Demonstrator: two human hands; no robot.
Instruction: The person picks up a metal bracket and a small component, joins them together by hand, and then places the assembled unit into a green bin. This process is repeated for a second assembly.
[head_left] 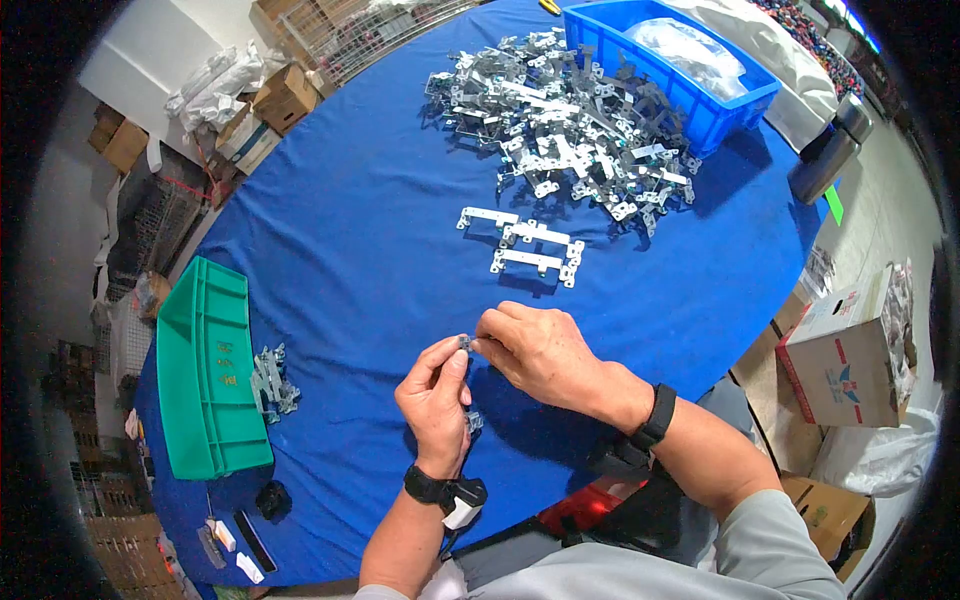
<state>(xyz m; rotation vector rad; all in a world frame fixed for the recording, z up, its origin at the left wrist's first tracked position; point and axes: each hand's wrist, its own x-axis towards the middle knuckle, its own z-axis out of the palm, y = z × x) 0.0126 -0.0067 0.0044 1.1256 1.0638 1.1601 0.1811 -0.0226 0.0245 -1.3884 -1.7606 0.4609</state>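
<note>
My left hand (437, 400) is closed around a small metal bracket (474, 422); one end shows below the fingers and the other at the fingertips. Against that upper end, my right hand (535, 350) pinches with thumb and forefinger; what lies between them, if anything, is too small to make out. Just beyond my hands, several loose metal brackets (530, 261) lie on the blue cloth (350, 220). Farther back spreads a large heap of similar brackets (570, 130).
A blue bin (700, 110) with clear plastic stands behind the heap, beside a steel flask (832, 150). At left, a green tray (210, 400) has more brackets (272, 382) along its right side. A cardboard box (840, 350) sits off the table at right.
</note>
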